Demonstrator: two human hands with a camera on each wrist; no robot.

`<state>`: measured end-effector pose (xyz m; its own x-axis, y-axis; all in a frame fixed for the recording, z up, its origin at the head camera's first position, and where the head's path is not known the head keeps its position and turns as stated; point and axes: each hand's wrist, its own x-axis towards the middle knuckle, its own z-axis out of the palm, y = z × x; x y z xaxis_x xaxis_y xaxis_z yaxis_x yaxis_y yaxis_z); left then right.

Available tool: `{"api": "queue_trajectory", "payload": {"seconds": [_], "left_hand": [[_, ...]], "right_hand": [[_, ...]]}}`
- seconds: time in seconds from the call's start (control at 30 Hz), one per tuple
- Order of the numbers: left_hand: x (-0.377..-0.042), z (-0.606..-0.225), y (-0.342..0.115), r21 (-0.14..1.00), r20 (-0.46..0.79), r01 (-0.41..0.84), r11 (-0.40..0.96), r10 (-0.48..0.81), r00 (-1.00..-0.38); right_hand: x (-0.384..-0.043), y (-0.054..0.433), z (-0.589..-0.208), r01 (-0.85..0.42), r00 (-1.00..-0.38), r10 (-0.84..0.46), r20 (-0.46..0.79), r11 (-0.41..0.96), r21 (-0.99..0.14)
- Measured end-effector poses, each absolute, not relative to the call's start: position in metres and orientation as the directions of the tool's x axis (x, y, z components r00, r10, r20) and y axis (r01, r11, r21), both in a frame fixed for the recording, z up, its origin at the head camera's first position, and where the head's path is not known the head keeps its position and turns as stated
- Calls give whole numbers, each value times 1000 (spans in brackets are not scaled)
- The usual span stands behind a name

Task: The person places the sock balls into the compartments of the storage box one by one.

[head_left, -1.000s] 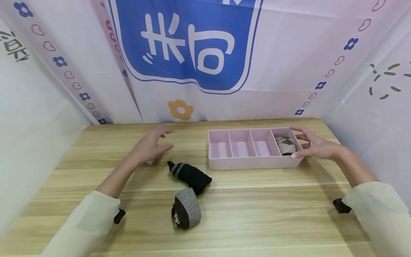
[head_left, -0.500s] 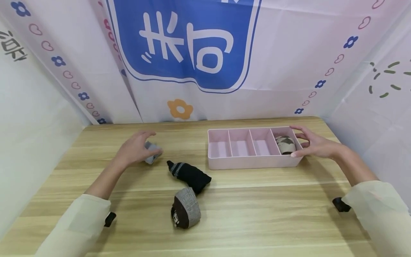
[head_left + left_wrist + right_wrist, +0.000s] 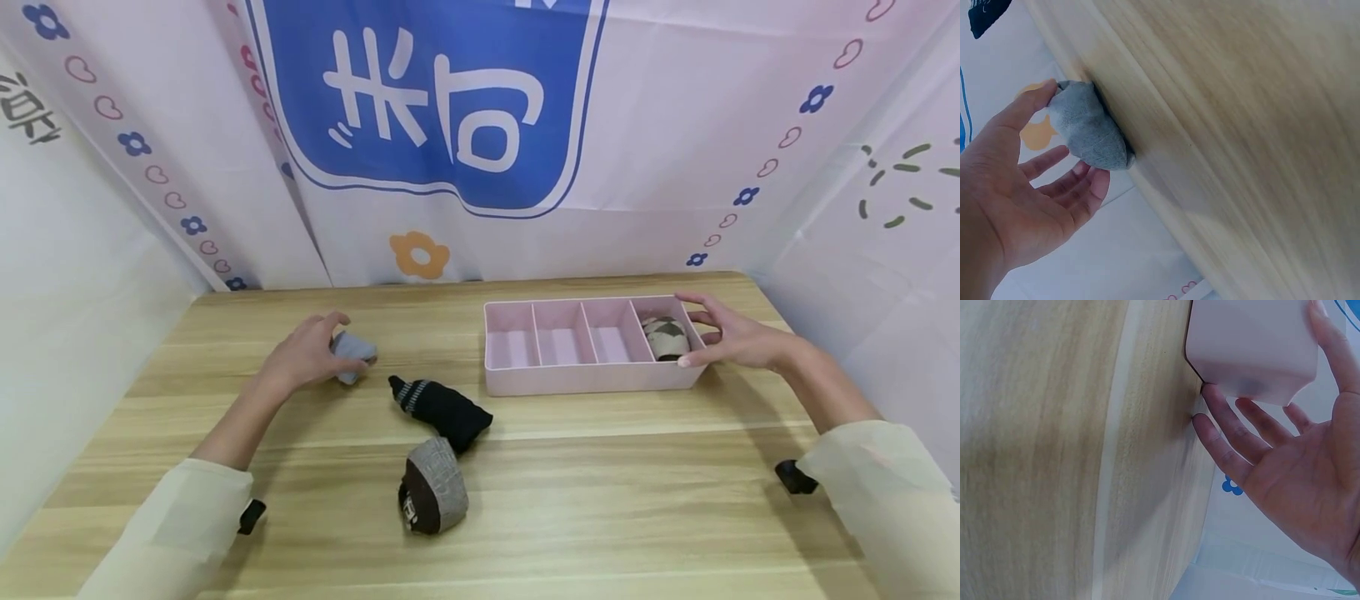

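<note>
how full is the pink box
Partly full: in the pink box, a patterned bundle sits in the rightmost compartment; the other three show bare floors.

Gap: grey roll (image 3: 352, 347) to tray (image 3: 585, 381) | obst: blk sock (image 3: 450, 413) (nr side)

The pink divided box (image 3: 570, 380) is smooth, satiny plastic. The light-gray sock (image 3: 1088, 128), black sock (image 3: 450, 414) and gray-brown sock (image 3: 444, 479) are matt cloth; the tabletop (image 3: 615, 500) is smooth wood or, in this soft view, perhaps laminate, the backdrop (image 3: 675, 167) creased fabric.
</note>
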<state>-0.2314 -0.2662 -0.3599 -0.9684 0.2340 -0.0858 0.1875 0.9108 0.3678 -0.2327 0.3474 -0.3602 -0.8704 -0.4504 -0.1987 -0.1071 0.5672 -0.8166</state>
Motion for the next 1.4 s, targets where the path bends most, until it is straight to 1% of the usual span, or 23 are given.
{"api": "queue_trajectory", "payload": {"seconds": [0.13,0.37,0.73,1.03,1.4], "left_hand": [[-232,-361,-267,378,-77,210,902,257,-963],[-234,-360,-268,358,-81,229,905,275,-958],[-233,-358,-270,351,-110,229,908,282,-953],[-235,-358,-269,357,-98,232,905,283,-954],[-234,-356,-263,436,-27,258,862,299,-954]], "right_hand": [[-232,348,-361,-105,-871,-449,-200,568,-817],[-233,348,-361,-106,-870,-452,-198,563,-819],[-232,346,-359,-104,-868,-454,-202,564,-819],[-232,348,-360,-95,-867,-450,-217,576,-812],[-233,347,-359,-97,-867,-450,-214,574,-813]]}}
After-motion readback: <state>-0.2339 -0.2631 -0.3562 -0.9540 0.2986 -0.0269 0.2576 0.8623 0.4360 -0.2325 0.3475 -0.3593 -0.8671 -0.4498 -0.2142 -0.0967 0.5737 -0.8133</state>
